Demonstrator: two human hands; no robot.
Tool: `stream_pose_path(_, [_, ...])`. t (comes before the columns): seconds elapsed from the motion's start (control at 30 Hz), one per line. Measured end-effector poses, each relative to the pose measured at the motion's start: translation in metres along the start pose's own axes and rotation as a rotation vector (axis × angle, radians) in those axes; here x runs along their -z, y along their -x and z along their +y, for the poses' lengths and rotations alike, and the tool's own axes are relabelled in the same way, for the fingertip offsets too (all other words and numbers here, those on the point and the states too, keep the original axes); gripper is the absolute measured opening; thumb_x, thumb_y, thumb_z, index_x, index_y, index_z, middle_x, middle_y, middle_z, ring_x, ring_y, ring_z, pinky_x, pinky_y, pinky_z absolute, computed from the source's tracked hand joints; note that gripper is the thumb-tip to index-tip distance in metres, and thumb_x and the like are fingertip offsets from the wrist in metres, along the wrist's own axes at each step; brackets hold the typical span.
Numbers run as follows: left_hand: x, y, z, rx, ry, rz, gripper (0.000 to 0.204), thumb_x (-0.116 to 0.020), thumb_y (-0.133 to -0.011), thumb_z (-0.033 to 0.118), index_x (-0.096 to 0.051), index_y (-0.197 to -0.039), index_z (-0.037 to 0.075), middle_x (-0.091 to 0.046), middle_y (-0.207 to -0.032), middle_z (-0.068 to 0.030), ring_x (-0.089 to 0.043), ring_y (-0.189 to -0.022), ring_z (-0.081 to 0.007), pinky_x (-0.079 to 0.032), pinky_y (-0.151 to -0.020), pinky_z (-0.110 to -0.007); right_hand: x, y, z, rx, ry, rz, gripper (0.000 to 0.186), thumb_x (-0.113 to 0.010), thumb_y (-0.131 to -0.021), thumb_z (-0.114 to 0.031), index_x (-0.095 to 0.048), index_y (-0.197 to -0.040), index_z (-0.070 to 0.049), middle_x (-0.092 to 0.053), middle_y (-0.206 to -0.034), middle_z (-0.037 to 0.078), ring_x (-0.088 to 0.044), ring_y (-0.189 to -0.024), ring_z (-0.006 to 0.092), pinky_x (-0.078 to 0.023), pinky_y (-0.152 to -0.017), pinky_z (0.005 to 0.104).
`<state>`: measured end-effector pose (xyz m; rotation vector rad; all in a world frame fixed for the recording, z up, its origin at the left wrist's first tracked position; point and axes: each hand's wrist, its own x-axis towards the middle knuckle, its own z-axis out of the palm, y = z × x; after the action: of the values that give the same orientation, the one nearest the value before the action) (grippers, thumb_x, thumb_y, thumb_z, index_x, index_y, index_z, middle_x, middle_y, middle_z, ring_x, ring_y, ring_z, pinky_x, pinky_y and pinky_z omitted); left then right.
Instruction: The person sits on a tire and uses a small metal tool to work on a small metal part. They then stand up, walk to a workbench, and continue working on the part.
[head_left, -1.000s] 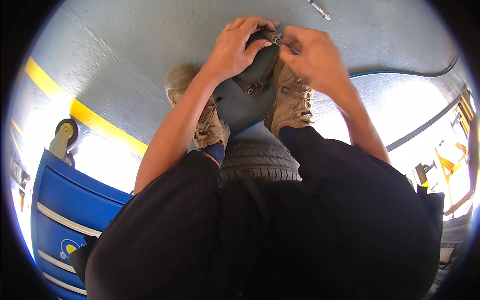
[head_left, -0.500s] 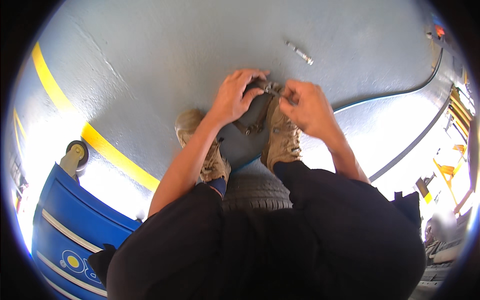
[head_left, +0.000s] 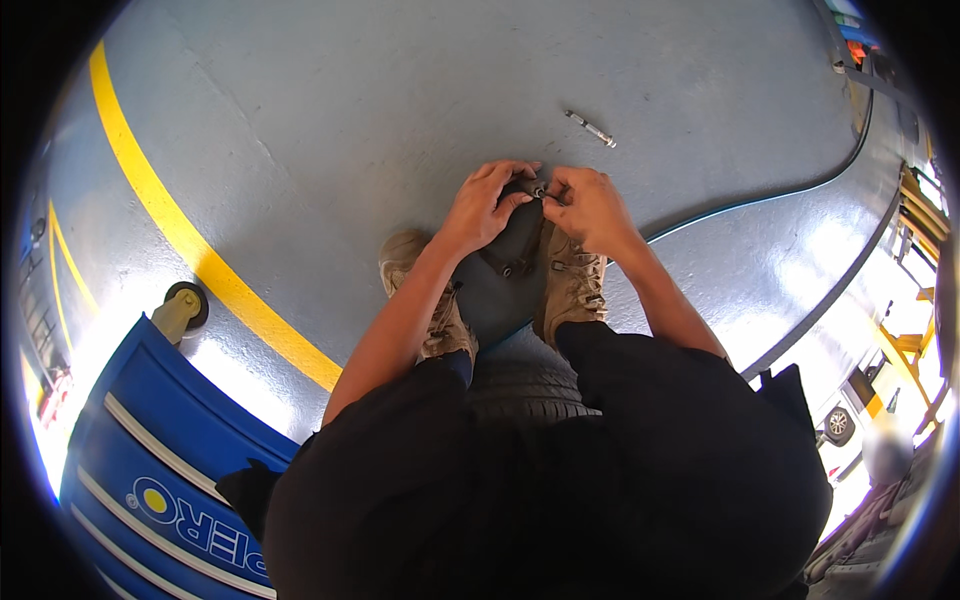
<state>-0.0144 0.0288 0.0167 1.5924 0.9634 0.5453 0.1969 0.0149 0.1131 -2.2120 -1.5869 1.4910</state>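
My left hand (head_left: 478,208) grips a short dark cylindrical metal part (head_left: 528,187) with fingertips and thumb. At the part's right end, my right hand (head_left: 590,210) pinches something small and thin, mostly hidden by the fingers. Beneath my hands, more dark metal pieces (head_left: 508,266) lie between my tan boots (head_left: 572,285). A slim silver fitting (head_left: 589,128) rests on the grey floor beyond my hands, slightly to the right.
I am over a tyre (head_left: 520,392). A blue wheeled tool cabinet (head_left: 160,410) stands at lower left. A hose (head_left: 750,200) curves off to the right, and a yellow floor line (head_left: 220,280) runs on the left. Yellow equipment (head_left: 905,340) is at far right.
The view has shifted, so hands, boots and silver fitting appear lower and smaller than a second ago. Both hands stay on the dark part, with slight movement of my right fingers.
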Motion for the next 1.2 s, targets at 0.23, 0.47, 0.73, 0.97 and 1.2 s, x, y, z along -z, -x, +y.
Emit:
stream_pose_path(0.23, [-0.006,0.000,-0.010,-0.149,-0.203,0.085,0.035,-0.077,-0.100,0.012,-0.066,-0.133,0.011,-0.076,-0.138,-0.0016,-0.068,-0.126,-0.0327,-0.054,-0.105,-0.049,0.003,-0.004,0.007,0.072,0.037,-0.002,0.022,-0.078,-0.087,-0.026,-0.075,-0.096,-0.006,-0.076,-0.081,0.013,-0.076,-0.084,0.0358,-0.058,-0.077,0.0482])
stream_pose_path(0.47, [-0.010,0.004,-0.009,-0.136,-0.183,0.088,0.037,-0.079,-0.099,0.012,-0.067,-0.134,0.015,-0.076,-0.138,-0.0001,-0.069,-0.126,-0.0298,-0.055,-0.105,-0.047,-0.002,-0.001,0.018,0.249,-0.021,0.092,0.021,-0.078,-0.090,-0.018,-0.069,-0.093,0.001,-0.067,-0.067,0.011,-0.061,-0.062,0.0197,-0.049,-0.064,0.0381])
stream_pose_path(0.73, [-0.010,0.003,-0.017,-0.165,-0.175,0.116,0.036,-0.078,-0.099,0.012,-0.068,-0.133,0.015,-0.078,-0.135,0.0018,-0.071,-0.124,-0.0289,-0.057,-0.103,-0.047,0.004,0.008,0.020,0.103,-0.157,-0.019,0.020,-0.077,-0.094,-0.017,-0.069,-0.095,0.001,-0.066,-0.067,0.004,-0.058,-0.064,0.0109,-0.046,-0.062,0.0328])
stream_pose_path(0.97, [-0.009,0.008,-0.017,-0.148,-0.195,0.135,0.036,-0.078,-0.098,0.009,-0.070,-0.133,0.015,-0.078,-0.135,0.0037,-0.071,-0.122,-0.0284,-0.058,-0.101,-0.046,0.010,0.012,0.013,0.015,-0.211,-0.078,0.022,-0.078,-0.094,-0.017,-0.068,-0.094,0.002,-0.066,-0.067,0.003,-0.058,-0.064,0.0097,-0.046,-0.060,0.0333])
stream_pose_path(1.2, [-0.009,0.001,-0.011,-0.153,-0.253,0.131,0.040,-0.079,-0.096,0.007,-0.070,-0.134,0.016,-0.078,-0.133,0.0019,-0.071,-0.122,-0.0292,-0.059,-0.100,-0.044,-0.002,-0.006,0.012,0.117,-0.106,0.004,0.021,-0.078,-0.090,-0.019,-0.070,-0.093,0.000,-0.070,-0.077,0.012,-0.065,-0.071,0.0224,-0.051,-0.067,0.0395])
